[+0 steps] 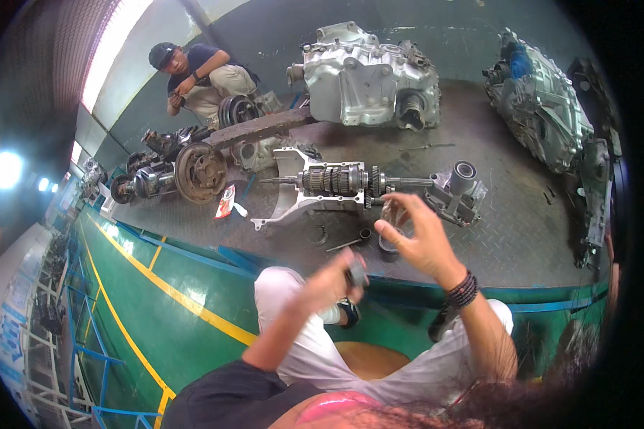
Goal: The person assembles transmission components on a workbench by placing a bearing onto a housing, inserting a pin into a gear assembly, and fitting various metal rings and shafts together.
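Observation:
My left hand (329,282) is blurred by motion above my lap, closed on a small dark metal part (356,272) whose kind I cannot make out. My right hand (426,239) is over the bench's near edge, thumb and fingers spread in a curve. Just by its thumb stands a round, ring-like metal part (388,247), partly hidden by the fingers. Beyond both hands, a gear shaft assembly (336,179) lies across an open silver gearbox housing half (285,204). At its right end sits a metal casting with a round bearing (464,170).
A large silver gearbox (368,79) stands at the back, another transmission casing (540,107) at the right. Left are a rusty brake drum (202,173), a wooden beam (261,127) and a red-white packet (225,201). A crouching person (204,79) is at the far left. Small loose parts (343,242) lie nearby.

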### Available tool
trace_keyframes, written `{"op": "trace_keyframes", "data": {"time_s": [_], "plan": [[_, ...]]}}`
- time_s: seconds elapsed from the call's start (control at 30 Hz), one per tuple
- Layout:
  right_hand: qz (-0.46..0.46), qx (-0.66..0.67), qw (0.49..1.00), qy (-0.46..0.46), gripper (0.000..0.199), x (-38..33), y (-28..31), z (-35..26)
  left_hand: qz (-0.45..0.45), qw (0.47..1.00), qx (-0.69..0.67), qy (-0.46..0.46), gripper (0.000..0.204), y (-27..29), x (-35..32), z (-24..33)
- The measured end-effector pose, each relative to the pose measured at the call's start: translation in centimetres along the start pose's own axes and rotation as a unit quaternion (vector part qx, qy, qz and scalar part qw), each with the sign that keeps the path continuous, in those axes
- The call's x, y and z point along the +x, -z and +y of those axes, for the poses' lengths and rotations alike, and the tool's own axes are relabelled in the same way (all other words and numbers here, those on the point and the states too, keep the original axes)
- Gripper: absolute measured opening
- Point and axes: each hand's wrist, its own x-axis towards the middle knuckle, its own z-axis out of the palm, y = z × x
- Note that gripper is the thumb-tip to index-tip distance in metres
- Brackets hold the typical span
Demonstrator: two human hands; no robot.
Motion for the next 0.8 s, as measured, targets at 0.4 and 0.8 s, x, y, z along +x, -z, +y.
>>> {"op": "trace_keyframes", "data": {"time_s": [0.4,0.8], "plan": [[0.066,-0.059,0.994,-0.068,0.048,-4.8,-2.5,4.9,0.071,0.958,-0.115,0.251,0.042,0.7,-4.5,-20.0],[0.102,-0.063,0.987,-0.109,0.049,-4.3,-1.7,6.5,0.114,0.989,0.038,0.087,0.037,0.5,-0.9,-12.8]]}}
